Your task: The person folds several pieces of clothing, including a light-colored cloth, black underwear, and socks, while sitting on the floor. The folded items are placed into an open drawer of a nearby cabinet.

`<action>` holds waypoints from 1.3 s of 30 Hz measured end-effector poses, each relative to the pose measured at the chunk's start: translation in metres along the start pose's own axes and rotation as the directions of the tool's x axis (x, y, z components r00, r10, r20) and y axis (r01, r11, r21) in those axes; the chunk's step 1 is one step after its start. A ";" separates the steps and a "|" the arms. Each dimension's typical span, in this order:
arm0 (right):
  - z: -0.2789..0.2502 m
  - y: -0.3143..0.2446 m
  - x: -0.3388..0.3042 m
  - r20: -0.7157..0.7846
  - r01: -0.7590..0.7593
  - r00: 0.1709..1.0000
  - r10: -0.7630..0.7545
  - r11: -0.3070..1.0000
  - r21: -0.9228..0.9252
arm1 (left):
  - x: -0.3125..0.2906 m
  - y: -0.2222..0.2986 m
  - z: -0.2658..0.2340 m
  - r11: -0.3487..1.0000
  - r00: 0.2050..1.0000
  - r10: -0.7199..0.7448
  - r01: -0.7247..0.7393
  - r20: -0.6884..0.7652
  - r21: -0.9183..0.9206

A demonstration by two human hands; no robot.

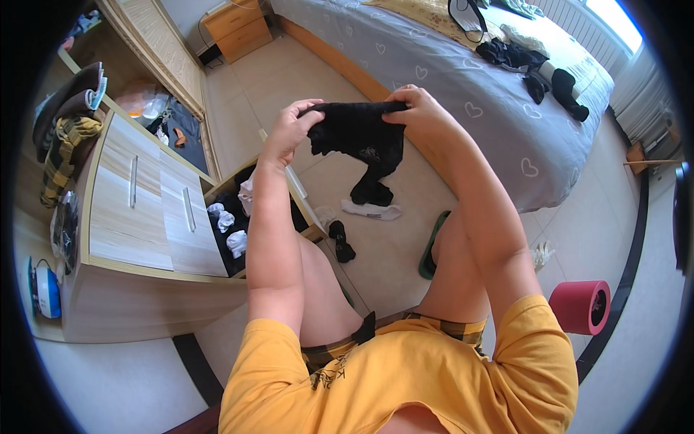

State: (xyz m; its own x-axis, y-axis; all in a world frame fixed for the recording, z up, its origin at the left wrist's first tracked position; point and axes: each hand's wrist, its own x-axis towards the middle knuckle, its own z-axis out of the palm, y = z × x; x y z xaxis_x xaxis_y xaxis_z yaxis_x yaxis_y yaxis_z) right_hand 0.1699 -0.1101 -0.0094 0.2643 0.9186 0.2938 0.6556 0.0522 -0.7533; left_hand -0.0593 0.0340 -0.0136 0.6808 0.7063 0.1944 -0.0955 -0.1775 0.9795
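My left hand (292, 130) and my right hand (417, 110) pinch the two upper corners of a black stretchy garment (365, 134), its top edge pulled straight between them. It looks like tights; one narrow part dangles toward the floor and its exact kind is unclear. On the tiles below lie a white sock (372, 210) and a black sock (341, 242). Left of my left forearm, a drawer (293, 184) is pulled out, with several white balled socks (236, 244) inside it.
A bed (463, 108) with a grey heart-print sheet fills the far right, dark clothes (567, 90) on it. The wooden cabinet (130, 195) stands left, a nightstand (237, 32) at the back. A green slipper (434, 246) is near my leg; a red cylinder (575, 307) stands right.
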 end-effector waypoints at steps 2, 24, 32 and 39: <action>-0.004 -0.007 -0.003 0.126 -0.156 0.986 0.113 0.897 0.414 | -0.002 0.007 0.000 0.971 0.994 -0.107 0.111 0.030 -0.210; 0.031 0.001 0.010 0.464 -0.501 0.865 0.189 0.301 0.811 | -0.006 -0.017 -0.021 0.795 0.976 -0.219 0.170 -0.014 -0.582; 0.062 -0.027 0.008 -0.282 -0.016 0.957 -0.063 0.963 -0.270 | -0.021 -0.016 0.005 0.968 0.988 -0.116 0.091 -0.099 -0.232; 0.115 -0.065 0.004 -0.095 0.470 0.854 -0.512 0.836 -0.284 | -0.018 -0.011 0.006 0.860 0.984 -0.104 0.014 -0.147 -0.511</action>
State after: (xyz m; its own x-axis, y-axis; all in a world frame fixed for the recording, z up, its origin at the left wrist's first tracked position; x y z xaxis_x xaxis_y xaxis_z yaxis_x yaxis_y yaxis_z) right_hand 0.0474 -0.0654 -0.0273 -0.0428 0.7201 0.6926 0.8728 0.3643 -0.3248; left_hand -0.0659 0.0191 -0.0285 0.5725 0.8141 0.0976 -0.4433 0.2072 0.8721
